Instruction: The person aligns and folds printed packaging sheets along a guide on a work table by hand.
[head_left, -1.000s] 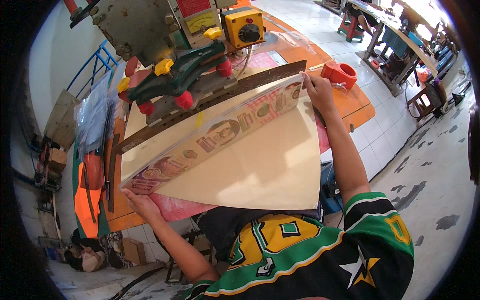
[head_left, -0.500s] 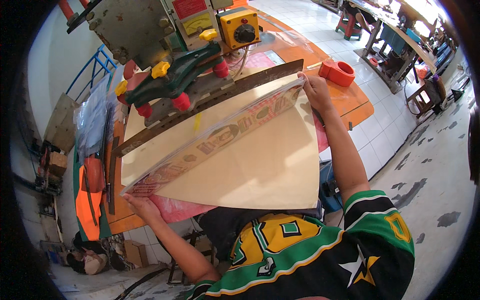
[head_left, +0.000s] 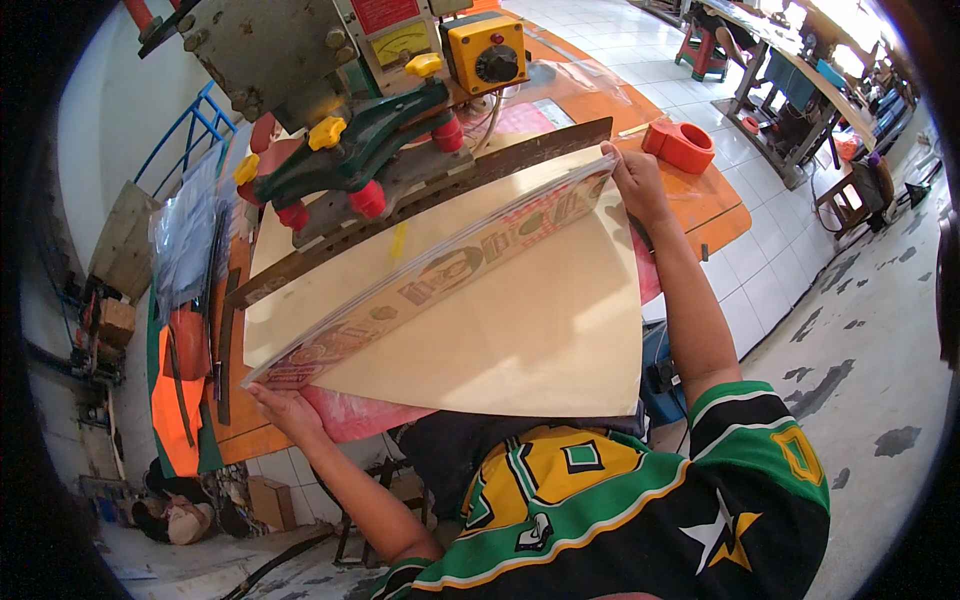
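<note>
A long stack of clear printed plastic sheets [head_left: 440, 270] lies on a cream board [head_left: 520, 330] in front of a sealing machine [head_left: 350, 150]. My left hand [head_left: 285, 410] grips the stack's near left end, under the board's corner. My right hand [head_left: 635, 185] holds its far right end beside the machine's long dark metal bar [head_left: 450, 185]. The stack's upper edge sits just below that bar. The machine's green arm with red and yellow knobs [head_left: 345, 165] hangs above the bar.
An orange tape dispenser [head_left: 678, 147] stands on the orange table [head_left: 715, 205] to the right. A yellow control box [head_left: 485, 55] tops the machine. Plastic bags [head_left: 185, 240] hang at left. Workbenches [head_left: 800, 90] stand on the tiled floor behind.
The stack and both hands have shifted slightly toward the machine's bar; my view has moved a little closer and down.
</note>
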